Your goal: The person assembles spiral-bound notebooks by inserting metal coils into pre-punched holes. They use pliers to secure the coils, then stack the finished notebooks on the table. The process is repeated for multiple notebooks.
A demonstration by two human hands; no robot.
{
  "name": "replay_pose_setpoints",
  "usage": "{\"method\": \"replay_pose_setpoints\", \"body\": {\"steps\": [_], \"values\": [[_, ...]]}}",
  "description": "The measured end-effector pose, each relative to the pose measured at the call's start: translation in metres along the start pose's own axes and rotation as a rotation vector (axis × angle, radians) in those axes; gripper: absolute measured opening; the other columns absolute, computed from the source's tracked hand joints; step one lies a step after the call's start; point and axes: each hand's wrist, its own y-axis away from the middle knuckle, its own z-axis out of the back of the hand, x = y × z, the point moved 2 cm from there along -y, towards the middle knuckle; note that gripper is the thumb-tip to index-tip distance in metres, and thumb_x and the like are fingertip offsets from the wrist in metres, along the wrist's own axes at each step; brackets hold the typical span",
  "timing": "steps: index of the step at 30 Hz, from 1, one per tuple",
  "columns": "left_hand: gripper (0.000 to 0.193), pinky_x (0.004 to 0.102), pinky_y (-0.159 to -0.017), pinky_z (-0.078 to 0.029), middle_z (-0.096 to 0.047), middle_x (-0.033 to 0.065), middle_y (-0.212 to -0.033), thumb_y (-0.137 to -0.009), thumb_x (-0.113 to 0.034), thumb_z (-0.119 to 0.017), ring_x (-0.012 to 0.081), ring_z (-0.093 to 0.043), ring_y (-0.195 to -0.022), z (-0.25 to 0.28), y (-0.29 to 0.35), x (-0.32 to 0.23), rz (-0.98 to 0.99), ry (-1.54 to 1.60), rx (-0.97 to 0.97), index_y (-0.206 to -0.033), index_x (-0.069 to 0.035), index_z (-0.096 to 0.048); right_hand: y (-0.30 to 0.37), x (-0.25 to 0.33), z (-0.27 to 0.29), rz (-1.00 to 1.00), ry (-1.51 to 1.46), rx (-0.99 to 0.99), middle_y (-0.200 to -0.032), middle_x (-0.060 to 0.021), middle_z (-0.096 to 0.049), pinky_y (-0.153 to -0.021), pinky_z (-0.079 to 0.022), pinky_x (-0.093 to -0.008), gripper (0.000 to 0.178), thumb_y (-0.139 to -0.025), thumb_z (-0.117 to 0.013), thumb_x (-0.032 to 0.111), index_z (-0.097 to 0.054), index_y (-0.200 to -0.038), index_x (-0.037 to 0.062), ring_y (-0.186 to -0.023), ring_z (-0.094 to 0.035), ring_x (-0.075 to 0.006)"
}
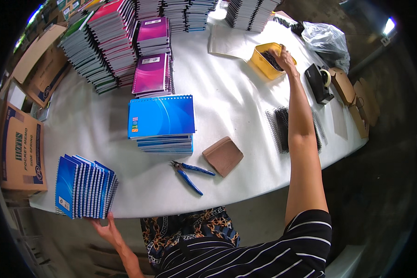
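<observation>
- One yellow tub (264, 70) at the table's far right; the small dark pieces (269, 58) inside it are too many to count.
- One row of blue spiral notebooks (85, 185) at the near left edge of the table (245, 106), overlapping too closely for a sure count.
- One stack of blue punched notebooks (162, 116) near the middle, two magenta-topped stacks (150, 74) behind it.
- One pair of blue-handled pliers (189, 181), handles apart, just beside one brown folded pad (223, 156).
- One black tape dispenser (317, 81), right of the tub; dark coils (281, 125) lie partly under the right forearm.
- Left grip (107, 230): at the row's near end, thumb apart from the fingers; their tips are hidden, so whether it pinches is unclear.
- Right grip (284, 60): reaching into the tub, fingers down at the dark pieces; I can't see whether they are spread or pinching.
</observation>
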Motion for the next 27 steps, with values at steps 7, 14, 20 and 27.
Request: {"method": "replay_pose_setpoints", "body": {"steps": [7, 14, 20, 27], "values": [[0.094, 0.037, -0.109, -0.036, -0.024, 0.0182, -0.155, -0.079, -0.006, -0.077, 0.0272, -0.032, -0.138, 0.014, -0.003, 0.011, 0.118, 0.08, -0.035, -0.151, 0.002, -0.017, 0.033, 0.051, 0.006, 0.305, -0.132, -0.316, -0.118, -0.0211, -0.06, -0.095, -0.046, -0.0408, 0.04, -0.091, -0.062, 0.031, -0.061, -0.117, 0.001, -0.114, -0.056, -0.034], [0.082, 0.0426, -0.115, -0.021, -0.036, 0.0207, -0.149, -0.081, -0.006, -0.074, 0.0278, -0.051, -0.124, 0.022, -0.022, 0.022, 0.157, 0.057, -0.067, -0.149, -0.006, -0.03, 0.319, 0.293, 0.128, 0.685, -0.813, 0.027, -0.119, -0.012, -0.062, -0.089, -0.046, -0.033, 0.028, -0.087, -0.059, -0.003, -0.062, -0.115, 0.0015, -0.105, -0.06, -0.024], [0.075, 0.047, -0.117, -0.012, -0.057, 0.0178, -0.132, -0.083, 0.002, -0.066, 0.0259, -0.061, -0.113, 0.039, -0.052, 0.03, 0.106, -0.311, 0.127, -0.148, -0.007, -0.031, 0.446, 0.395, 0.021, 0.437, -1.264, 1.0, -0.15, -0.0244, -0.032, -0.115, -0.026, -0.038, 0.051, -0.105, -0.036, 0.029, -0.032, -0.145, -0.003, -0.139, -0.033, -0.0351], [0.054, 0.0281, -0.105, -0.034, -0.052, 0.0099, -0.134, -0.103, -0.034, -0.046, 0.0182, -0.049, -0.122, 0.046, -0.064, -0.016, 0.311, 0.633, 0.231, -0.139, 0.006, -0.042, 0.47, 0.452, 0.01, 0.118, -1.616, 1.189, -0.16, -0.018, 0.002, -0.119, -0.005, -0.0366, 0.097, -0.091, -0.016, 0.072, 0.004, -0.151, -0.0015, -0.148, 0.0, -0.0264]]}}
